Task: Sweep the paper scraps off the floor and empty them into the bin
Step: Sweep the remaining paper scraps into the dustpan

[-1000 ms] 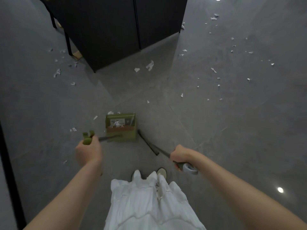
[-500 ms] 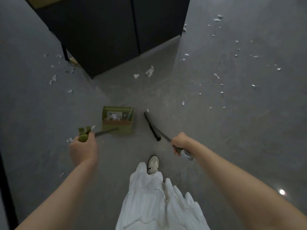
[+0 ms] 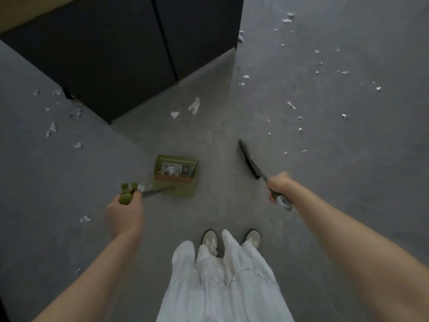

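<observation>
Two hands are busy. The left hand (image 3: 124, 213) grips the handle of the green dustpan (image 3: 176, 176) (white bits sit inside). The right hand (image 3: 279, 185) wraps around the broom (image 3: 249, 159). Paper scraps (image 3: 194, 105) lie all over the grey floor (image 3: 325, 182), near the black cabinet (image 3: 116, 54).

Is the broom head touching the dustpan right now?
No. The broom head sits apart to the right of the dustpan, with bare floor between them.

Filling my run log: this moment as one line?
left hand holds dustpan | right hand holds broom | scraps remain
</observation>
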The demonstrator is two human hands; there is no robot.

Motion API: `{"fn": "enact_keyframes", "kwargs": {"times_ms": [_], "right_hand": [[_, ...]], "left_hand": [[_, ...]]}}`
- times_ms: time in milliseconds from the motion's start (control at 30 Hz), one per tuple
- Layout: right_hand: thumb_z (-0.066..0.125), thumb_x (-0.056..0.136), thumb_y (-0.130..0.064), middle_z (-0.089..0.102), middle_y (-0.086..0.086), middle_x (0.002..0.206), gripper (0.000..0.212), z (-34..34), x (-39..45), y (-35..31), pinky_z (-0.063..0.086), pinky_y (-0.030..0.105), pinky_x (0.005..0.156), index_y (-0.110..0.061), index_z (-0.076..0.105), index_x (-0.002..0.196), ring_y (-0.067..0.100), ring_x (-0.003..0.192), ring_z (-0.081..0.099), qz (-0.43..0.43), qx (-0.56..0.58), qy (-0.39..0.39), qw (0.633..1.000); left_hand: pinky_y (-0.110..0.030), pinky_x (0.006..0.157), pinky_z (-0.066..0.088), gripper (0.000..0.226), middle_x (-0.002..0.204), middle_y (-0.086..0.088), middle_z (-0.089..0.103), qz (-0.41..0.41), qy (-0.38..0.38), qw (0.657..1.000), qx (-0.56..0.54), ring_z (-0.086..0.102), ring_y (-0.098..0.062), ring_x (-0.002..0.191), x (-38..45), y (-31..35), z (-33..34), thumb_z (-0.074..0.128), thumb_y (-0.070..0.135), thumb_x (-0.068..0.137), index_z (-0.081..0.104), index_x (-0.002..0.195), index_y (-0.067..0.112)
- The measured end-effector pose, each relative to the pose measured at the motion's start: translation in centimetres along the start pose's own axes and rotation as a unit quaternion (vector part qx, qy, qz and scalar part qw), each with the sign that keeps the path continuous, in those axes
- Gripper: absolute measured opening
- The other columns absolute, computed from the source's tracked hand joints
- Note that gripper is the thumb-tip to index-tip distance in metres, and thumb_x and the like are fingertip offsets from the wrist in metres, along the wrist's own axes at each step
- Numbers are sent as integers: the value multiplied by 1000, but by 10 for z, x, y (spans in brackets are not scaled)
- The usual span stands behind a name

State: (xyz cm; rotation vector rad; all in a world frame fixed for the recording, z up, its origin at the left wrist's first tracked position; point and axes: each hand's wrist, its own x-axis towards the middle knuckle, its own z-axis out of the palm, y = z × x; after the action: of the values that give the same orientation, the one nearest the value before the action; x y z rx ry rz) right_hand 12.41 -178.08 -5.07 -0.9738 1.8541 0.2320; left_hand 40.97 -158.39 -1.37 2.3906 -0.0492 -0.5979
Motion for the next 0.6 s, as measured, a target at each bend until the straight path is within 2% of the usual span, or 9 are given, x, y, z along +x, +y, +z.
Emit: {"fn": "enact_keyframes", "kwargs": {"times_ms": [67, 133, 167, 200, 267, 300, 367, 433, 600], "right_hand": [[53, 77, -15, 54, 23, 88, 19, -17, 24, 10, 54, 39, 53, 2, 48, 84, 37, 69, 64, -6, -10, 9, 1000], [46, 57, -21, 54, 24, 85, 32, -31, 80, 36, 54, 47, 73, -2, 50, 82, 43, 89, 66, -4, -29, -14, 999], [44, 54, -21, 55, 23, 80, 30, -39, 84, 42, 53, 46, 74, -3, 50, 78, 44, 92, 67, -1, -26, -26, 999], [46, 56, -18, 56, 22, 73, 24, -53, 74, 41, 53, 44, 70, -3, 50, 74, 44, 87, 68, 1, -16, -26, 1000], [51, 70, -7, 55, 16, 51, 9, -85, 34, 31, 49, 38, 56, 1, 50, 66, 37, 62, 65, 0, 12, -21, 1000], [50, 78, 0, 52, 14, 45, 15, -96, 31, 33, 45, 32, 49, 2, 48, 64, 32, 50, 59, 3, 26, -29, 999], [50, 86, 4, 48, 13, 51, 18, -118, 37, 41, 39, 26, 43, 3, 46, 69, 23, 40, 49, 18, 57, -56, 997], [51, 90, 2, 46, 12, 58, 14, -138, 43, 43, 37, 23, 40, 3, 46, 77, 19, 38, 45, 36, 66, -88, 993], [49, 95, 0, 44, 7, 57, 11, -189, 74, 47, 37, 17, 36, 0, 43, 85, 15, 28, 39, 56, 64, -160, 983]], "left_hand": [[-39, 66, 43, 27, 76, -11, 61, 9, 1, 1000, 13, 58, -32, 71, -7, 10, 16, 65, 38, 92, 63, 86, 12], [-41, 69, 47, 29, 87, -15, 65, 21, 1, 1000, 23, 62, -35, 79, -14, 17, 30, 65, 41, 89, 65, 87, 12], [-42, 72, 49, 31, 92, -16, 66, 24, 1, 999, 29, 63, -36, 83, -17, 19, 36, 64, 46, 86, 64, 84, 15], [-45, 75, 52, 32, 94, -17, 67, 26, 5, 999, 42, 64, -37, 86, -21, 22, 43, 62, 50, 83, 64, 82, 18], [-47, 79, 53, 35, 93, -18, 67, 24, 12, 999, 42, 64, -38, 89, -37, 35, 62, 61, 53, 81, 66, 84, 18], [-45, 77, 52, 35, 89, -17, 67, 23, 10, 999, 37, 64, -38, 87, -46, 43, 68, 62, 50, 84, 67, 87, 15], [-40, 71, 46, 32, 82, -13, 64, 22, 2, 999, 37, 61, -36, 80, -62, 60, 84, 63, 43, 90, 66, 90, 11], [-38, 70, 41, 30, 78, -10, 60, 16, 0, 999, 35, 58, -34, 77, -73, 71, 102, 63, 40, 93, 64, 88, 11], [-38, 69, 40, 30, 79, -12, 61, 35, 13, 999, 32, 57, -34, 77, -95, 99, 146, 66, 38, 91, 62, 82, 9]]}}
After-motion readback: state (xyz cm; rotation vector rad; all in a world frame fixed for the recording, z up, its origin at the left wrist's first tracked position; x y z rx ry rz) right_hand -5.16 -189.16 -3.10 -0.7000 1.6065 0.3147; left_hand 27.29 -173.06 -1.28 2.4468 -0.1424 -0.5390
